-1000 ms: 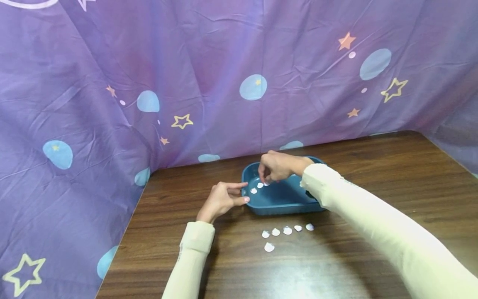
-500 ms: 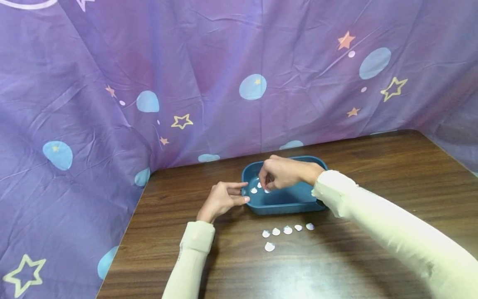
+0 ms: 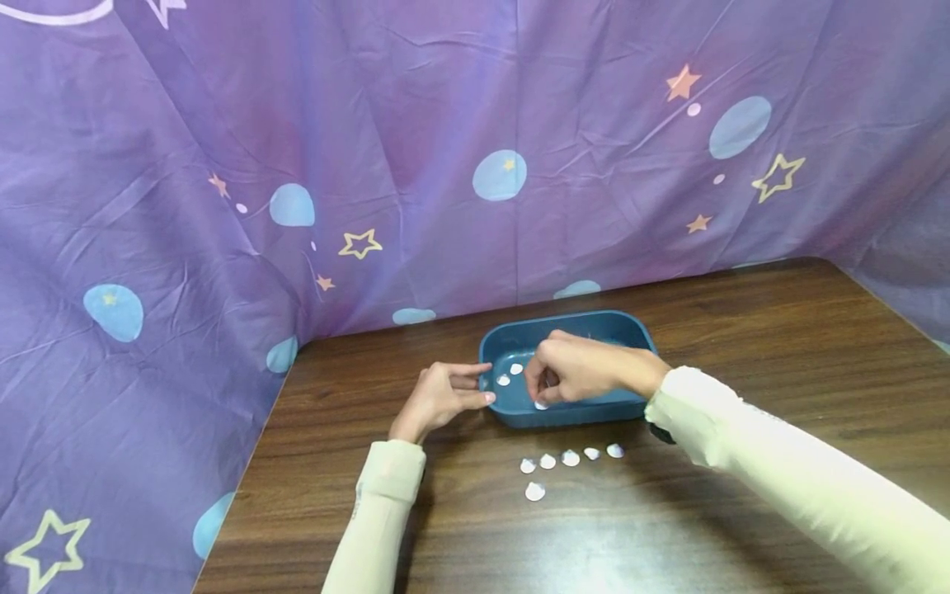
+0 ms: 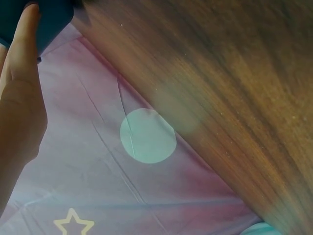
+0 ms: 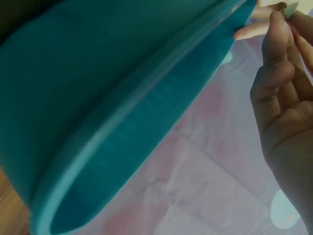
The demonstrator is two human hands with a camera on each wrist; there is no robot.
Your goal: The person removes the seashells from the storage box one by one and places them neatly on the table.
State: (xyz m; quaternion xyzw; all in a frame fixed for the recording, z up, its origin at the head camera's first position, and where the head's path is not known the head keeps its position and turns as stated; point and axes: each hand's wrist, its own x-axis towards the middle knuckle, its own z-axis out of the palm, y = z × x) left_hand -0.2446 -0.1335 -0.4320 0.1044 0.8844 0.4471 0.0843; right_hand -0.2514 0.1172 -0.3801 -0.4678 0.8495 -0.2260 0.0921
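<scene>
My right hand is over the blue rectangular tub and pinches a small white seashell between thumb and fingertips, near the tub's front wall. In the right wrist view the pinched seashell shows edge-on at the fingertips. Two more white seashells, one a little farther back and one nearer the left end, lie on the tub floor. My left hand rests its spread, fairly straight fingers and thumb against the tub's left end. The right hand hides part of the tub's inside.
In front of the tub, a row of several white seashells lies on the brown wooden table. One single seashell sits closer to me. A purple curtain with stars hangs behind and left of the table.
My right hand has moved toward me and slightly right inside the tub, from beside the two seashells to the front wall, with a seashell in its fingertips. My left hand has stayed put.
</scene>
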